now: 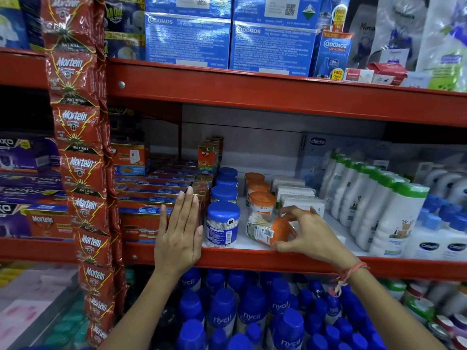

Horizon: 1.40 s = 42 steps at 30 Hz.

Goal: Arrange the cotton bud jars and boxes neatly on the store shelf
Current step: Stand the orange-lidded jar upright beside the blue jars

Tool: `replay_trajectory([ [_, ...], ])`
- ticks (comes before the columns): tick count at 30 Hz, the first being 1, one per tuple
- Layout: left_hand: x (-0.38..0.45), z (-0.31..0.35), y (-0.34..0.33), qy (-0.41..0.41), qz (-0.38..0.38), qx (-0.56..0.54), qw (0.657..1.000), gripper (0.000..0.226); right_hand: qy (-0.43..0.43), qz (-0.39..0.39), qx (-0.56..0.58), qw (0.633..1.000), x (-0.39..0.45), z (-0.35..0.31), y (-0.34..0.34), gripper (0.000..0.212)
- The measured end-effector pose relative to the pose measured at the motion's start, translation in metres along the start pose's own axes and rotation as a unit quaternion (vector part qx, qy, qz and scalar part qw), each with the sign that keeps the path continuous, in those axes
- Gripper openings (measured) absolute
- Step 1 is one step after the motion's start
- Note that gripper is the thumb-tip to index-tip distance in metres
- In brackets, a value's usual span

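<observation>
1. Our right hand (307,233) grips the tipped orange-lidded jar (269,231) at its lid end: thumb under the lid near the shelf's front edge, fingers curled over the top. The hold looks loose rather than clenched, fingertips and thumb touching the lid.

2. Our left hand (180,231) holds nothing. It is flat and open, fingers together, palm pressed against the front of the red boxes (141,218) just left of the jars.

3. The relation that matters: the tipped jar lies on its side at the front of the shelf (252,258), long axis running left to right, lid toward our right hand, base toward the front blue-lidded jar (222,223). Our right hand is clearly the nearer one. We judge the next move to be a turn upright, swinging the lid end up while the base stays on the shelf.

4. The blue-lidded jar stands upright just beside the tipped jar's base, close but apparently not touching. A careless swing could knock it.

5. Behind the tipped jar, a row of orange-lidded jars (261,203) stands upright running back, parallel to the row of blue-lidded jars (225,188).

6. Right of the orange row, white cotton bud boxes (295,193) sit stacked in a line toward the back.

7. Furthest right stand white bottles with green caps (366,198), well apart from our grip.
</observation>
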<state>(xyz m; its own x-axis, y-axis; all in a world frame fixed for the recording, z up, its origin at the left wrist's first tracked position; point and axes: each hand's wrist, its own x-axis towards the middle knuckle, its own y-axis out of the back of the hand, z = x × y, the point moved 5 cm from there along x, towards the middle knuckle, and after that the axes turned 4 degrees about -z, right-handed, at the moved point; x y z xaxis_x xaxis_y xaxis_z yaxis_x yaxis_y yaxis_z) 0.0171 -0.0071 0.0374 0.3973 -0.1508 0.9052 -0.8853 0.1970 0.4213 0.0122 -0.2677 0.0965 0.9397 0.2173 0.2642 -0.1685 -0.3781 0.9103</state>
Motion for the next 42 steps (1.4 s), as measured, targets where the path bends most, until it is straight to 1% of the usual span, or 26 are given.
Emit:
replay_trajectory([
  [3,0.001,0.0,0.001,0.001,0.001,-0.006,1.0,0.056,0.017,-0.004,0.009,1.0,0.003,-0.001,-0.002,0.084],
  [7,0.001,0.0,0.001,0.003,-0.001,-0.003,1.0,0.055,0.053,-0.043,-0.008,0.998,0.012,-0.01,0.007,0.077],
  [12,0.001,0.0,-0.001,0.003,-0.008,-0.003,1.0,0.055,0.086,-0.126,-0.043,0.987,0.027,-0.026,0.024,0.077],
  [16,0.001,0.0,-0.001,0.005,-0.015,-0.001,1.0,0.055,0.069,-0.215,-0.043,0.973,0.041,-0.031,0.028,0.078],
  [19,0.002,0.0,0.0,0.005,-0.013,-0.007,1.0,0.055,0.066,-0.281,-0.076,0.954,0.049,-0.04,0.028,0.076],
  [22,0.001,0.0,-0.001,0.003,-0.011,-0.004,1.0,0.055,0.077,-0.308,-0.104,0.943,0.056,-0.053,0.026,0.081],
  [24,0.001,0.0,-0.001,0.002,-0.01,-0.007,1.0,0.055,0.079,-0.318,-0.126,0.936,0.058,-0.058,0.023,0.079],
  [27,0.001,-0.001,0.0,0.002,-0.008,-0.013,1.0,0.055,0.082,-0.316,-0.137,0.935,0.06,-0.057,0.019,0.056],
  [28,0.001,-0.001,0.0,0.001,-0.007,-0.014,1.0,0.056,0.094,-0.305,-0.126,0.939,0.055,-0.061,0.022,0.049],
  [29,0.001,-0.001,0.0,0.0,-0.006,-0.014,1.0,0.055,0.105,-0.29,-0.143,0.94,0.056,-0.062,0.026,0.046],
  [30,0.001,-0.001,0.001,0.0,-0.005,-0.014,1.0,0.055,0.111,-0.275,-0.14,0.945,0.048,-0.064,0.03,0.049],
  [31,0.001,-0.001,0.001,0.0,-0.004,-0.014,1.0,0.055,0.084,-0.276,-0.104,0.952,0.047,-0.057,0.031,0.054],
  [32,0.001,-0.001,0.001,-0.001,-0.003,-0.015,1.0,0.055,0.075,-0.256,-0.075,0.961,0.042,-0.055,0.035,0.061],
  [33,0.001,-0.001,0.001,-0.002,-0.003,-0.015,1.0,0.055,0.063,-0.218,-0.056,0.972,0.042,-0.046,0.039,0.064],
  [34,0.001,-0.001,0.001,-0.002,-0.004,-0.015,1.0,0.055,0.04,-0.179,-0.024,0.983,0.04,-0.037,0.043,0.062],
  [36,0.001,-0.001,0.001,-0.002,-0.004,-0.011,1.0,0.055,-0.029,-0.075,-0.023,0.997,0.037,-0.009,0.048,0.057],
  [38,0.001,-0.001,0.001,-0.003,-0.004,-0.012,1.0,0.055,-0.123,-0.012,-0.057,0.991,0.03,0.019,0.044,0.056],
  [40,0.001,-0.001,0.0,-0.003,-0.005,-0.012,1.0,0.055,-0.191,-0.008,-0.076,0.979,0.02,0.032,0.034,0.057],
  [42,0.001,0.0,0.0,-0.002,-0.004,-0.014,1.0,0.055,-0.239,-0.029,-0.077,0.967,0.014,0.039,0.02,0.062],
])
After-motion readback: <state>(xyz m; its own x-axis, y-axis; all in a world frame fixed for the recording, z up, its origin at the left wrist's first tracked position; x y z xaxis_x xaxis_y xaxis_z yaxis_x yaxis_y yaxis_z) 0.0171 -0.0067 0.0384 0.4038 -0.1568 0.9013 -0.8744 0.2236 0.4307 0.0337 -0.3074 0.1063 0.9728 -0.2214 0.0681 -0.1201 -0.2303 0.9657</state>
